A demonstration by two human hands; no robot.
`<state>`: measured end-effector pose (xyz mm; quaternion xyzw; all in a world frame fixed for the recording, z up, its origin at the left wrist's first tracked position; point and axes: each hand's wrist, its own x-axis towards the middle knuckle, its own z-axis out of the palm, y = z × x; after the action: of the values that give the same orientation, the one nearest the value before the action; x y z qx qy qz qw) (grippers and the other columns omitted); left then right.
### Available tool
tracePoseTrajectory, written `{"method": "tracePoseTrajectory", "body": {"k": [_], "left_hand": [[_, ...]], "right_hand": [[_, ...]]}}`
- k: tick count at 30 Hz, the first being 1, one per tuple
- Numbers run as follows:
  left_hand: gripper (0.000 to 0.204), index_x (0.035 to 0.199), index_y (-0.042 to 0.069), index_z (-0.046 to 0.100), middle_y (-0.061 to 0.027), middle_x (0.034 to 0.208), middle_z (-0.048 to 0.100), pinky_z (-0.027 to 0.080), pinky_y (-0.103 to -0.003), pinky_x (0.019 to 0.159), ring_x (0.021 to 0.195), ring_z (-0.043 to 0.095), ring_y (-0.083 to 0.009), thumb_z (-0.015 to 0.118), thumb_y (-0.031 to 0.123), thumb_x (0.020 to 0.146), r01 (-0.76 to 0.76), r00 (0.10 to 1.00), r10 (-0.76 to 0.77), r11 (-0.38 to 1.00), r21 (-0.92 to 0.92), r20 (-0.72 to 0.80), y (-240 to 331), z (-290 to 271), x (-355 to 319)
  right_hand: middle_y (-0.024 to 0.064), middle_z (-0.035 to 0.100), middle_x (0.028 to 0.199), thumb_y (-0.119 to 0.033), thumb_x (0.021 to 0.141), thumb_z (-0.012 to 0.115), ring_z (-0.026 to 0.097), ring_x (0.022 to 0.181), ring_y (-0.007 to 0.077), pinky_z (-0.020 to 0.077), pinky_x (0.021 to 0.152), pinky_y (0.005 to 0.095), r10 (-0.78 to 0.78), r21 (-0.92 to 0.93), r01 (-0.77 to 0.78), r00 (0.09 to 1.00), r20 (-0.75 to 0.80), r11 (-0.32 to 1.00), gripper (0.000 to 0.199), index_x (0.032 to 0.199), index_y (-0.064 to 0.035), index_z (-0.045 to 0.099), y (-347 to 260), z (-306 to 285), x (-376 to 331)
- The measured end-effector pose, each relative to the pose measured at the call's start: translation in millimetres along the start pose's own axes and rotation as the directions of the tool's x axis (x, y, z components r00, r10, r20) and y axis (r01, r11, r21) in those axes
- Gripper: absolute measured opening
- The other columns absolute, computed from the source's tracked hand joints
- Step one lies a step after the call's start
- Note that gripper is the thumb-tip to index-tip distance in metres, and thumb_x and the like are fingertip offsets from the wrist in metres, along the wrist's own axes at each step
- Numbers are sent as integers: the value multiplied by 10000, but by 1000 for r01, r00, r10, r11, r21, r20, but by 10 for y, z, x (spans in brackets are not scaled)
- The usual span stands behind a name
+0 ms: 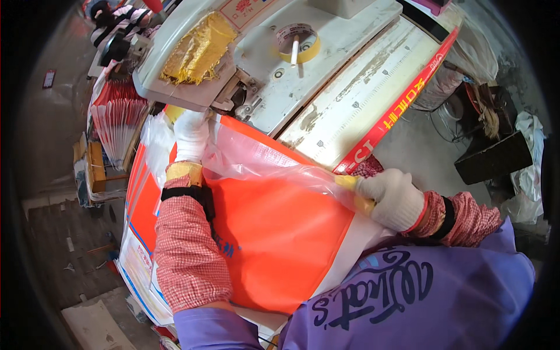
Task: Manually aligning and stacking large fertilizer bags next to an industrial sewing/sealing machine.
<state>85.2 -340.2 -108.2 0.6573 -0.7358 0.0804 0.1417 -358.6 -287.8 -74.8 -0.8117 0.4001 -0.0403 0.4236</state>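
A large orange woven bag with a clear plastic liner along its top edge lies before me, running up to the sewing machine. My left hand, in a white glove, is closed at the bag's top edge close to the machine's presser foot; its fingertips are partly hidden under the machine head. On the right, my right hand, gloved in white with yellow finger covers, pinches the far corner of the liner and bag edge, drawing the edge fairly straight between both hands.
A tape roll with a small white stick sits on the machine bed. A yellow cloth covers part of the machine head. Folded red-and-white bags stand at left, near another person. A dark box lies at right.
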Motion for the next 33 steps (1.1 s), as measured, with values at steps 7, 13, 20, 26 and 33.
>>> {"method": "tracePoseTrajectory", "body": {"k": [7, 13, 20, 26, 33], "left_hand": [[233, 1040, 79, 659, -165, 904, 650, 488, -434, 770, 881, 621, -365, 579, 163, 837, 116, 943, -146, 987, 114, 299, 399, -580, -32], [209, 970, 96, 679, -173, 873, 655, 498, -435, 753, 839, 630, -367, 534, 221, 885, 48, 961, -62, 997, 60, 268, 546, -567, -134], [166, 882, 97, 696, -190, 877, 667, 516, -437, 762, 877, 641, -364, 568, 179, 816, 99, 922, -276, 847, 522, 272, -136, -713, 618], [176, 951, 53, 647, -209, 942, 653, 514, -460, 783, 898, 632, -376, 582, 153, 821, -10, 999, -11, 889, 457, 41, -231, -1345, 853], [144, 880, 55, 659, -171, 858, 648, 494, -451, 727, 829, 613, -364, 603, 98, 755, -175, 880, 26, 946, 272, 474, 1103, -1622, 304]], "right_hand": [[120, 675, 846, -387, 896, 536, 670, 829, 316, 526, 732, 396, 125, -344, 18, 913, 389, 939, 311, 1163, -260, 633, -168, -247, 84], [132, 694, 941, -560, 877, 473, 674, 899, 305, 529, 787, 389, 524, -475, -321, 755, 393, 819, 504, 1117, -157, 659, -368, -257, 31], [150, 680, 827, -314, 840, 591, 678, 761, 297, 536, 651, 431, -447, -146, 426, 876, -179, 893, 279, 954, -65, 642, -647, 76, 851], [123, 679, 754, -125, 757, 564, 673, 719, 312, 531, 651, 405, -513, -556, 401, 857, -54, 728, 167, 810, -41, 699, -1061, 363, 1462], [142, 688, 810, -189, 742, 618, 666, 738, 318, 524, 622, 428, -627, -515, 722, 677, 386, 462, 186, 869, -88, 709, -848, 253, 2032]]}}
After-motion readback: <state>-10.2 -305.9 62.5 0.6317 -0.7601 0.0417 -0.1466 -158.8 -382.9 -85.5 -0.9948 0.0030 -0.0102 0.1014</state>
